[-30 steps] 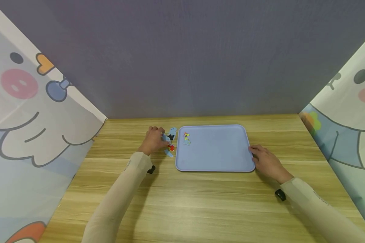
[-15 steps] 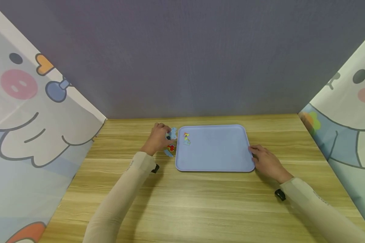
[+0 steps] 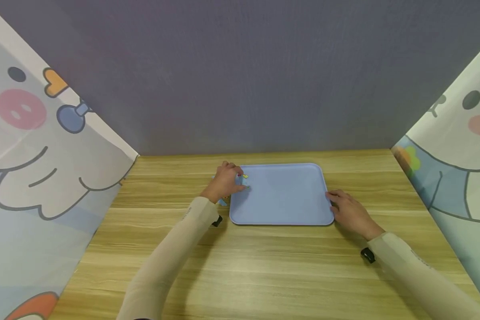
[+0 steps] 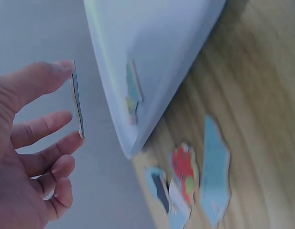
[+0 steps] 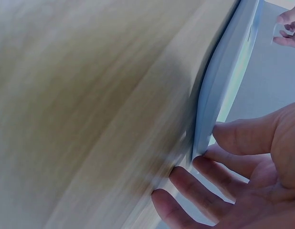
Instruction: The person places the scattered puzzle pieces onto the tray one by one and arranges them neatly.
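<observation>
My left hand (image 3: 226, 180) is above the left end of the pale blue tray (image 3: 282, 195). Its thumb and fingertips pinch a thin flat puzzle piece (image 4: 77, 105), seen edge-on in the left wrist view. Below lies another puzzle piece (image 4: 133, 90), light blue with a yellow patch, inside the tray near a corner; in the head view the hand partly covers it. At the tray's right edge is my right hand (image 3: 351, 213), its thumb on the rim and a finger against the side, holding the edge.
Left of the tray, on the wooden table (image 3: 280, 266), lie several loose pieces, among them a red piece (image 4: 185, 171) and a light blue piece (image 4: 215, 171). A grey wall (image 3: 240, 80) stands behind, with cartoon-printed panels at both sides.
My left hand has moved right, from the loose pieces beside the tray to above its left end, carrying a puzzle piece. The right hand has stayed at the tray's right edge.
</observation>
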### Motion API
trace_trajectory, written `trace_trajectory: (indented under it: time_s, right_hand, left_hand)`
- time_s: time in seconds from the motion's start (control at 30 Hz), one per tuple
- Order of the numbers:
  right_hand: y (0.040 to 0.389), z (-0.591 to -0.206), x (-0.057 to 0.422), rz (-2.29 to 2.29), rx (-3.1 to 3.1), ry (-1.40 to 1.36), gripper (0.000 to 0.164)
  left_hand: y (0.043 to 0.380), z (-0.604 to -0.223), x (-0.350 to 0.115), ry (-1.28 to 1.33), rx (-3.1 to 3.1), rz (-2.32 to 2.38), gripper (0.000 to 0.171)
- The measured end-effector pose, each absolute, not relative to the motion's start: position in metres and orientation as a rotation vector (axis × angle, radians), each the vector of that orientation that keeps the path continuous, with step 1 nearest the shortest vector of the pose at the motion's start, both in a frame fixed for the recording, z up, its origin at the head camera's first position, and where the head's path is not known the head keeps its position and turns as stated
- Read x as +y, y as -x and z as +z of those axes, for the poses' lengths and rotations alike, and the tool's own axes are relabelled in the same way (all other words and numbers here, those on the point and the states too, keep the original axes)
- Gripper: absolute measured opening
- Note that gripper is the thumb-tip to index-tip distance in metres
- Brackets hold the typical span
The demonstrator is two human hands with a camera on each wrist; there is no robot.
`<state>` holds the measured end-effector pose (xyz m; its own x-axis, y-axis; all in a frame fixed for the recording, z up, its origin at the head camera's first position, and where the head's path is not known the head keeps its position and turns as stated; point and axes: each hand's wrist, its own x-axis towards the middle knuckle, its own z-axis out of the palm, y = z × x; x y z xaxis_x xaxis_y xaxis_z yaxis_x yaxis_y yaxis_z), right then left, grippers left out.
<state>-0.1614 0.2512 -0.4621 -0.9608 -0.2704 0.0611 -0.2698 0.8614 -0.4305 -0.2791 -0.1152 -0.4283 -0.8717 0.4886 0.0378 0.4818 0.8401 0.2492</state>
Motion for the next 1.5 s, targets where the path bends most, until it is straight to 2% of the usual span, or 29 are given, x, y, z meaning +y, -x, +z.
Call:
trace_trajectory:
  time_s: [0.27,1.1,1.5]
  right_hand:
    - [0.163,-0.463,0.250,-0.697,3.032,0.455,0.043]
    - [0.163,-0.462,0.250,-0.672,3.030,0.450,0.043]
    - [0.164,-0.463,0.250,-0.676,3.023,0.433,0.043]
  left_hand:
    - [0.285,-0.440,-0.098,-0.862,2.889,0.404,0.035]
    - [0.295,-0.442,-0.079,-0.815,2.771,0.298,0.036]
    - [0.290,-0.423,-0.116,-0.752,2.837,0.409,0.043]
